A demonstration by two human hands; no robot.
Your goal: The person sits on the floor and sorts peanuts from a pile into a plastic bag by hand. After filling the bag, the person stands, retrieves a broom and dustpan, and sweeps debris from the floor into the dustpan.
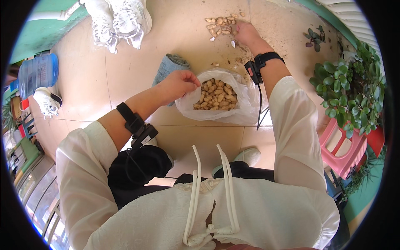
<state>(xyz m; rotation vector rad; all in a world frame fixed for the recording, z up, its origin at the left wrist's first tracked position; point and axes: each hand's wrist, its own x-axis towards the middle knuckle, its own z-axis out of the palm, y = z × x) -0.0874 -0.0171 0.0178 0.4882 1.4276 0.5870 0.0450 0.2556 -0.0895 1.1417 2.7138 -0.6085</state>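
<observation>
A white plastic bag [250, 100] stands on the tiled floor with its mouth spread, and unshelled peanuts [218, 95] fill the part I can see into. At the bag's left rim, my left hand [176, 86] pinches the plastic between thumb and fingers. My right hand [249, 36] reaches far forward to the floor, at the right edge of a small heap of peanuts [220, 22]. Its fingertips are bent down and partly hidden, so whether a peanut is between them cannot be made out. Shell bits and brown crumbs [239, 59] lie between heap and bag.
A rolled blue-grey cloth [170, 67] lies beside the bag, behind my left hand. White sneakers [129, 22] stand at the upper left, near a blue water jug [39, 73]. A leafy potted plant [350, 90] and a pink plastic stool [340, 153] are at the right.
</observation>
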